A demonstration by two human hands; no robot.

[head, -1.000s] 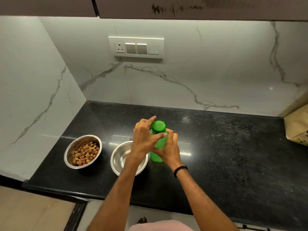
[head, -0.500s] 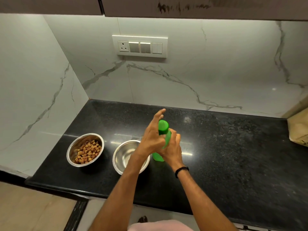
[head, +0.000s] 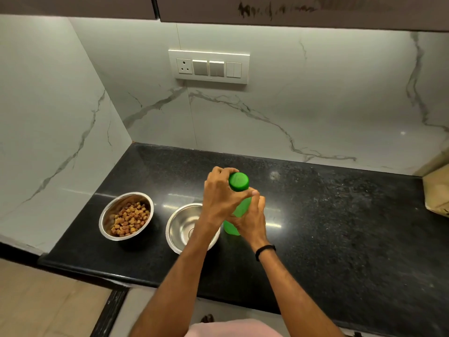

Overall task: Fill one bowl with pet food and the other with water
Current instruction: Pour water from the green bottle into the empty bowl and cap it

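A green bottle (head: 238, 210) stands upright on the black counter (head: 340, 227), its green cap (head: 239, 181) on top. My left hand (head: 220, 195) is wrapped around the cap. My right hand (head: 250, 218) grips the bottle's body lower down. Just left of the bottle sits a steel bowl (head: 181, 227) with nothing visible inside; my left forearm crosses over its right side. Further left, a second steel bowl (head: 107, 215) holds brown pet food (head: 130, 221).
A brown paper bag (head: 437, 193) lies at the counter's right edge. Marble walls close off the back and left. A switch panel (head: 209, 66) hangs on the back wall. The counter's front edge runs below the bowls.
My left hand, whose fingers were lifted off the cap half a second ago, has closed back around it. The bottle stays in the same spot.
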